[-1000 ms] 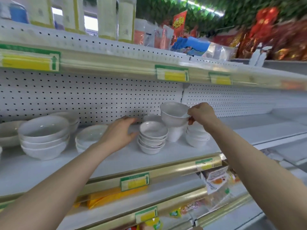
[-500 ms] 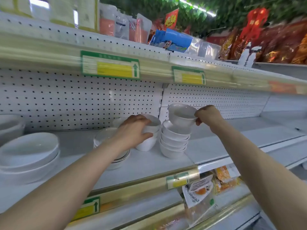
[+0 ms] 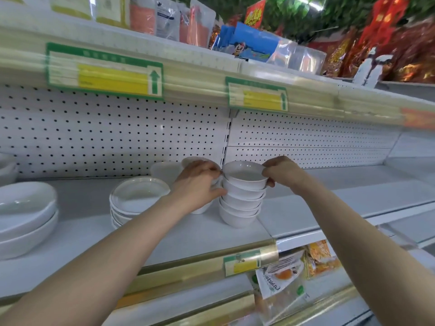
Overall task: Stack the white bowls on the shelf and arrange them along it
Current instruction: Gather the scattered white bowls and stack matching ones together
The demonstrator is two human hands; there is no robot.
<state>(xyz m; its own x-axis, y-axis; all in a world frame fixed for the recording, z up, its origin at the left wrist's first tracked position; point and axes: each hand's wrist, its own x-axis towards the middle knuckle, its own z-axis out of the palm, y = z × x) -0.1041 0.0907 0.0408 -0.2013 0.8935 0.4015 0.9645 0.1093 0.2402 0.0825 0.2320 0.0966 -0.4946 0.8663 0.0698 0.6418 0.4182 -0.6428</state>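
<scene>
On the white shelf, about midway between the back panel and the front edge, stands a stack of small white bowls, nested upright. The top bowl sits in the stack, and both hands are on it. The right hand pinches its right rim between thumb and curled fingers. The left hand is curled against the stack's left side, fingertips at the top bowl's rim and thumb pressed on the bowl beneath. Partly hidden behind the left hand are more small bowls near the back edge. Further toward the left end sit a pile of shallow bowls and, well apart, two large bowls
</scene>
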